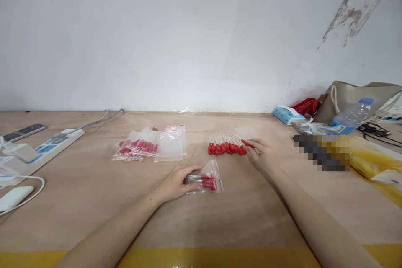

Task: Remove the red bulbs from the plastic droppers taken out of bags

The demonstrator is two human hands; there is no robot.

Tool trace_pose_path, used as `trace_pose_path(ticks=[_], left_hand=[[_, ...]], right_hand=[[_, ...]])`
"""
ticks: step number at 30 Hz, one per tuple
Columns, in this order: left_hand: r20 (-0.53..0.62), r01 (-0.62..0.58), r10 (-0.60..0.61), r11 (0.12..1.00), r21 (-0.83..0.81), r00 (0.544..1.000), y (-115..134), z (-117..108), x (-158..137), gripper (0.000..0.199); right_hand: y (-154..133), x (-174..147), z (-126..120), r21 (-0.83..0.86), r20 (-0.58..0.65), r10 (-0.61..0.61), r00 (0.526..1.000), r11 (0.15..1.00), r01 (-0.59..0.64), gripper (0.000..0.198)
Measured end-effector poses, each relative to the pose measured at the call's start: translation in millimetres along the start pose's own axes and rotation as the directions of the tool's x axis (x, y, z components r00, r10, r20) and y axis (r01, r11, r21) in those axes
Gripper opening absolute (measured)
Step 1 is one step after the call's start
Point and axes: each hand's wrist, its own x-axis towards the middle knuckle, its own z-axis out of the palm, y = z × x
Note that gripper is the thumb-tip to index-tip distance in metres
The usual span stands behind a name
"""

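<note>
My left hand [177, 182] is closed round the left end of a clear zip bag [217, 171] on the table. Inside that bag lie several clear droppers [207, 181] with red rubber bulbs, their bulbs toward the bag's right end. My right hand [261, 150] pinches the red bulb of a dropper [246, 143] at the right end of a row of loose droppers [224, 148]. The row's bulbs point toward me and their pale stems point to the wall.
Filled bags [135, 144] overlap left of centre, beside flat zip bags [169, 145]. At the left lie a power strip [52, 150], a remote-like device [25, 132] and a white mouse [15, 198]. A tissue pack [287, 114], bottle [353, 116] and yellow package [373, 159] occupy the right.
</note>
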Motion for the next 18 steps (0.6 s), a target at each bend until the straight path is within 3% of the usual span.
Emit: trace_pose_path(ticks=[8,12,15,18], left_hand=[[-0.001,-0.018,0.018,1.000,-0.005,1.000,2,0,1,0.051],[0.005,-0.024,0.024,1.000,-0.005,1.000,2,-1,1,0.052],[0.001,-0.019,0.019,1.000,0.000,1.000,3,-1,1,0.051],[0.006,-0.019,0.019,1.000,0.007,1.000,4,-2,0,0.051]], right_hand=[[-3,1,-2,-0.067,0.167,0.047,0.985,0.997,-0.036,0.030],[-7,1,-4,-0.040,0.169,0.107,0.980,0.994,-0.101,0.035],[-3,0,-4,-0.029,0.127,0.203,0.971,0.979,-0.201,0.037],[7,-2,-2,0.048,0.110,0.344,0.932,0.935,-0.351,0.038]])
